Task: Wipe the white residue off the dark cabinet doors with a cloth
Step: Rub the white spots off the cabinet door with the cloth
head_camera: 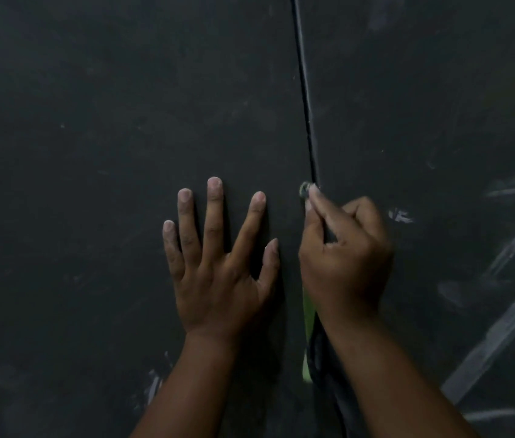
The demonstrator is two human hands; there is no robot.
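The right hand (344, 248) is pinching a small bunched tip of green and dark cloth (305, 189) between thumb and forefinger, its other fingers curled in. The tip is pressing right at the thin vertical gap (305, 90) between the two matte dark cabinet doors. The rest of the cloth is hanging down below the wrist, showing as a green strip along the inner side of the forearm.

The left hand (218, 263) is lying flat with fingers straight and spread on the left-hand door (91, 153), just beside the right hand, gripping nothing. It seems to be bracing the panel.

The relation that matters is the seam's long axis. It is running straight up and away from the cloth tip, leaning slightly left toward the top. Any stroke along it would, I judge, need to follow that line upward from the fingertips.

The heavier white residue streaks (490, 343) are lying on the right-hand door (423, 105), out past the back of the right hand and lower down, well apart from the cloth tip. A small white smear (401, 216) is sitting just beyond the knuckles. The right hand is clearly the nearer one to all of these marks. Fainter white marks (155, 384) are showing beside the left forearm.
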